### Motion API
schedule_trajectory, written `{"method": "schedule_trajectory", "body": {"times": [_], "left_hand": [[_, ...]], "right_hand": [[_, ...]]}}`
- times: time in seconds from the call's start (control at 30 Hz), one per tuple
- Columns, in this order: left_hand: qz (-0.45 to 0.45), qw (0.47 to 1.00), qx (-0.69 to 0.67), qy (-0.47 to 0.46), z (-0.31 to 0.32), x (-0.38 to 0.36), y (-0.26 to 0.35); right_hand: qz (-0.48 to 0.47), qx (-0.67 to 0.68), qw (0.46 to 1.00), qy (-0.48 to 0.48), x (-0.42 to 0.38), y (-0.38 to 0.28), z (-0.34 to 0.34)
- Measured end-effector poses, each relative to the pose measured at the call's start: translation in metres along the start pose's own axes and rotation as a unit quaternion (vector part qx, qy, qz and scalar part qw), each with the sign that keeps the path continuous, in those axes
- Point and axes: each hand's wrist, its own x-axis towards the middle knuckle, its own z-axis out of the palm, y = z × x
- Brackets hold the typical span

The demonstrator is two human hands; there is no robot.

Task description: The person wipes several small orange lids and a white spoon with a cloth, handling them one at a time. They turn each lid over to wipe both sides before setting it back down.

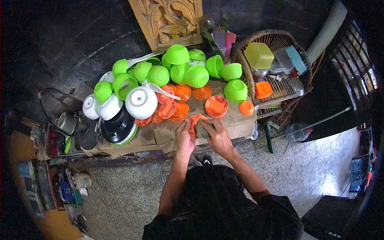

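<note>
Head view of a cardboard-covered tabletop (236, 127). At its near edge, the left hand (185, 138) closes its fingers around an orange saucer (195, 121), while the right hand (215, 134) grips a dark pad (202, 129) pressed against that saucer. Just beyond lie more orange saucers (216, 106), some stacked. Green bowls (197, 76) stand overturned farther back, white bowls (141, 102) to the left, and a wicker basket (276, 40) of containers to the right.
</note>
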Motion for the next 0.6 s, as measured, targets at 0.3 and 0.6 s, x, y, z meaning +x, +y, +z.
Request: {"method": "schedule_trajectory", "body": {"times": [0.3, 0.6], "left_hand": [[-0.010, 1.000, -0.005, -0.022, -0.010, -0.005, 0.006], [0.034, 0.998, -0.036, -0.025, -0.004, -0.002, 0.005]], "right_hand": [[0.048, 0.008, 0.999, 0.010, 0.023, -0.023, 0.032], [-0.030, 0.031, 0.998, -0.055, -0.010, -0.026, 0.012]]}}
